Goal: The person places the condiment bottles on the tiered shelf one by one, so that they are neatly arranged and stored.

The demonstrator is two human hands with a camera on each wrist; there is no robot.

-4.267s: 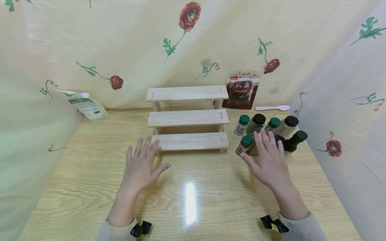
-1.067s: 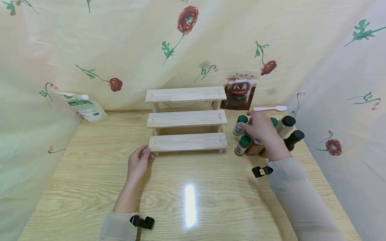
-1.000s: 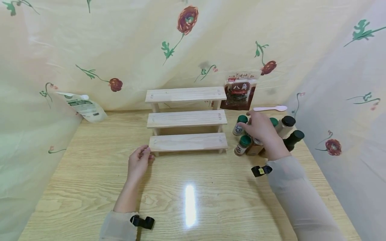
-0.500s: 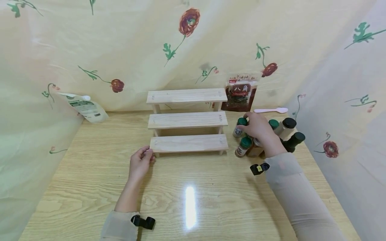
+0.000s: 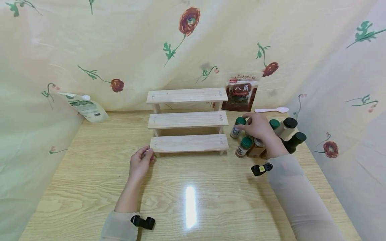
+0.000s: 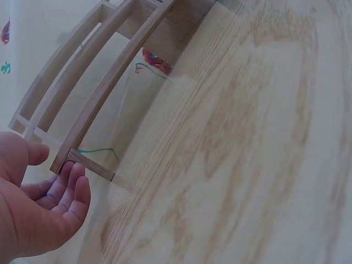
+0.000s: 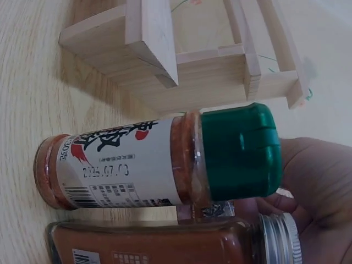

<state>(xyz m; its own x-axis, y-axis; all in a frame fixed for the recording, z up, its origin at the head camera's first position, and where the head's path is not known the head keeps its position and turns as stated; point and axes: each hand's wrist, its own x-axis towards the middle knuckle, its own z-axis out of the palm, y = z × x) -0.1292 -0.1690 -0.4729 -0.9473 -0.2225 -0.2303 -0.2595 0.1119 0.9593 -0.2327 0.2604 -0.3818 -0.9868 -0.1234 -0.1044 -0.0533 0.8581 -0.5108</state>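
Clearly, the pinched jar [image 5: 235,132] is green-capped and white-labelled.

The cloth [image 5: 132,36] is cream, patterned with red flowers [image 5: 189,21] and green leaves [image 5: 170,51]. The shelf [image 5: 189,144] is pale beige. In the head view, around 3 o'clock, 3 jars [image 5: 235,133] have green caps [image 5: 246,143]; at 2 o'clock the bag [image 5: 239,100] is dark brown.

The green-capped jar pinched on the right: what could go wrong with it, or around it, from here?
Slip: the right grip pinches this jar near its cap, so it might tip or drop.
Knock: another green-capped jar and a silver-lidded jar stand close by and could get bumped.
Shift: the left grip touches the wooden rack at its front left corner, so a push might move it.
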